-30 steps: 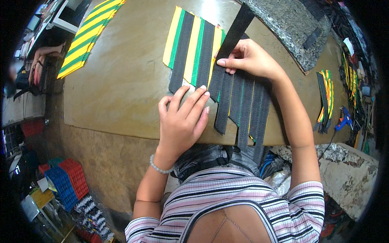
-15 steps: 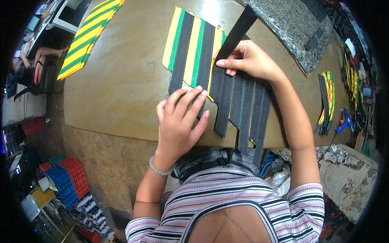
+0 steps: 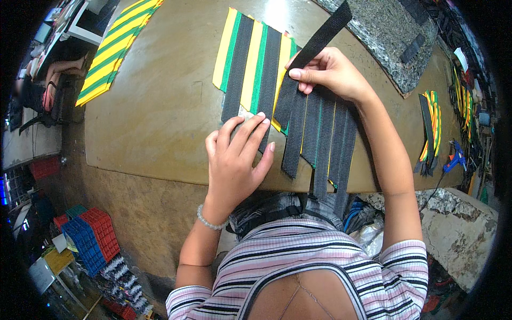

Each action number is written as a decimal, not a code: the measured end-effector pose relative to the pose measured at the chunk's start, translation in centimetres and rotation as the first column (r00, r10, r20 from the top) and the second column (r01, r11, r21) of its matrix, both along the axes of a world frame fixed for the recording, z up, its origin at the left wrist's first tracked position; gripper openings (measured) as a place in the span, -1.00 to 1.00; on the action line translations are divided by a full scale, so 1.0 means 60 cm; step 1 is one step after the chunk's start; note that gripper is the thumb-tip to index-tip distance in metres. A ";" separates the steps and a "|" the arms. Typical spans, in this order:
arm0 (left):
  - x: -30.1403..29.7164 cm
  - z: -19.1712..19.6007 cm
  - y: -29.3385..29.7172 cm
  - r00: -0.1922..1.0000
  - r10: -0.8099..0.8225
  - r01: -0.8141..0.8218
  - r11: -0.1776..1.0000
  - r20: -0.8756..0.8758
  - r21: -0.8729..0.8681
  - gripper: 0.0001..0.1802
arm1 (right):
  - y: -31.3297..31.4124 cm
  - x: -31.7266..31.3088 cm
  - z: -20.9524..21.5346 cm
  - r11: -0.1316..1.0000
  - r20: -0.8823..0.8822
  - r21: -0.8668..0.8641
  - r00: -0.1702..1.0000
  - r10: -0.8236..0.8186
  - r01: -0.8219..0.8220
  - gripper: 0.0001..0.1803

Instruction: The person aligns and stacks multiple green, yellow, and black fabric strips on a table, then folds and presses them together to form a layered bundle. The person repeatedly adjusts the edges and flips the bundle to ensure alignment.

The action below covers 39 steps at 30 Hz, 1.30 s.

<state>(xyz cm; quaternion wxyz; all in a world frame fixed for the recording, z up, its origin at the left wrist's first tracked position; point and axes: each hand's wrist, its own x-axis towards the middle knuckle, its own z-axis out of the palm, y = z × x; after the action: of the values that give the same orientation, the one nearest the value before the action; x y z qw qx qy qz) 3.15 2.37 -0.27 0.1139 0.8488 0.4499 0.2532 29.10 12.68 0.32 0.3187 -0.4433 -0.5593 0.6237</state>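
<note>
The right hand [image 3: 328, 74] is clamped on a black webbing strip [image 3: 325, 29], thumb above and fingers below. The upper length of this strip rises free past the grip; its lower length lies over the mid-section of the striped panel [image 3: 228, 48] on the bench [image 3: 149, 117]. The left hand [image 3: 236, 152] holds nothing: palm down, fingers slightly apart, fingertips resting at the lower end of the second laid strip [image 3: 268, 69]. Pressure cannot be determined.

Status, as judged from the layout:
- Left of the held strip: two black strips lie flat, with yellow and green bands exposed between them.
- Right of the held strip: a group of black strips [image 3: 320, 133] lies side by side, showing only thin yellow and green lines. Their lower ends are uneven; some extend past the near bench edge.
- Outstanding: the held strip is not yet flat along its length. Whether the laid strips are fastened cannot be determined.
</note>
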 end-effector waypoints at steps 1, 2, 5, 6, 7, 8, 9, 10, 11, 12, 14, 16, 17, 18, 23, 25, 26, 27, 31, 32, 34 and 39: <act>0.000 0.000 0.000 1.000 0.001 -0.001 1.000 0.001 -0.002 -0.53 | 0.000 0.000 0.000 1.000 0.005 0.000 1.000 0.007 -0.007 -0.74; -0.001 0.000 0.000 1.000 0.001 -0.001 1.000 0.002 -0.002 -0.53 | 0.000 -0.001 0.000 1.000 0.010 0.000 1.000 0.013 -0.013 -0.73; -0.001 0.000 0.000 1.000 0.000 0.000 1.000 0.001 -0.003 -0.53 | -0.002 -0.005 0.000 0.995 0.097 0.068 0.993 0.070 -0.077 -0.73; 0.000 0.000 0.001 1.000 0.001 -0.001 1.000 -0.001 -0.004 -0.53 | -0.003 -0.007 0.000 0.995 0.112 0.070 0.992 0.064 -0.072 -0.73; 0.000 0.000 0.001 1.000 0.000 0.000 1.000 -0.004 -0.005 -0.53 | -0.003 -0.008 0.000 0.994 0.122 0.074 0.990 0.067 -0.077 -0.73; 0.000 0.000 0.000 1.000 -0.001 0.001 1.000 -0.003 -0.006 -0.53 | -0.003 -0.009 -0.001 0.992 0.117 0.094 0.990 0.075 -0.086 -0.73; 0.000 0.000 0.000 1.000 -0.002 0.002 1.000 -0.003 -0.007 -0.53 | -0.003 -0.010 -0.001 0.994 0.125 0.079 0.990 0.063 -0.074 -0.73; 0.001 0.001 0.000 1.000 -0.003 0.003 1.000 -0.001 -0.007 -0.53 | -0.003 -0.010 -0.002 0.995 0.119 0.081 0.991 0.057 -0.066 -0.73; 0.000 0.002 -0.001 1.000 -0.006 0.006 1.000 -0.017 0.008 -0.54 | -0.003 -0.010 -0.002 0.995 0.113 0.082 0.992 0.050 -0.059 -0.73; 0.000 0.003 -0.002 0.999 -0.008 0.009 1.000 -0.033 0.023 -0.54 | -0.003 -0.011 -0.003 0.995 0.132 0.084 0.990 0.044 -0.055 -0.73; -0.001 0.005 -0.003 0.999 -0.014 0.016 0.999 -0.049 0.046 -0.55 | -0.003 -0.011 -0.003 0.995 0.180 0.090 0.983 0.031 -0.048 -0.73; -0.002 0.006 -0.004 0.999 -0.023 0.025 0.998 -0.040 0.064 -0.56 | -0.004 -0.012 -0.004 0.994 0.136 0.099 0.990 0.033 -0.047 -0.73; -0.002 0.007 -0.004 0.997 -0.037 0.042 0.996 -0.069 0.076 -0.57 | -0.005 -0.013 -0.005 0.993 0.120 0.104 0.992 0.034 -0.046 -0.73; -0.001 0.007 -0.004 0.995 -0.050 0.058 0.994 -0.090 0.089 -0.57 | -0.005 -0.013 -0.005 0.993 0.130 0.108 0.991 0.030 -0.045 -0.72; 0.002 0.009 -0.004 0.987 -0.076 0.090 0.992 -0.143 0.093 -0.61 | -0.007 -0.015 -0.004 0.990 0.205 0.133 0.979 0.010 -0.038 -0.70; 0.003 0.010 -0.004 0.986 -0.084 0.096 0.992 -0.145 0.076 -0.62 | -0.007 -0.015 -0.005 0.989 0.219 0.139 0.976 0.017 -0.048 -0.69; 0.003 0.010 -0.004 0.985 -0.085 0.098 0.992 -0.153 0.079 -0.62 | -0.007 -0.015 -0.006 0.988 0.226 0.143 0.974 0.021 -0.055 -0.69; 0.003 0.010 -0.004 0.984 -0.085 0.099 0.992 -0.157 0.082 -0.62 | -0.006 -0.015 -0.006 0.988 0.224 0.144 0.974 0.021 -0.054 -0.69; 0.002 0.010 -0.005 0.983 -0.087 0.100 0.992 -0.163 0.077 -0.62 | -0.006 -0.016 -0.008 0.987 0.217 0.154 0.976 0.016 -0.051 -0.68; 0.002 0.010 -0.005 0.982 -0.087 0.101 0.992 -0.165 0.079 -0.61 | -0.006 -0.016 -0.008 0.986 0.215 0.157 0.977 0.015 -0.049 -0.68; 0.002 0.009 -0.005 0.983 -0.086 0.100 0.992 -0.164 0.078 -0.60 | -0.006 -0.016 -0.008 0.986 0.239 0.160 0.971 0.015 -0.055 -0.68; 0.001 0.008 -0.005 0.992 -0.035 0.044 0.996 -0.122 0.071 -0.57 | -0.005 -0.018 -0.008 0.990 0.223 0.142 0.975 -0.009 -0.023 -0.68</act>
<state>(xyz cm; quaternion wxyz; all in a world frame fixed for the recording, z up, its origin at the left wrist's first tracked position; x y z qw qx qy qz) 3.22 2.08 0.22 0.0600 0.8750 0.4294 0.2155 28.05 12.40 -0.15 0.2828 -0.4846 -0.6365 0.5292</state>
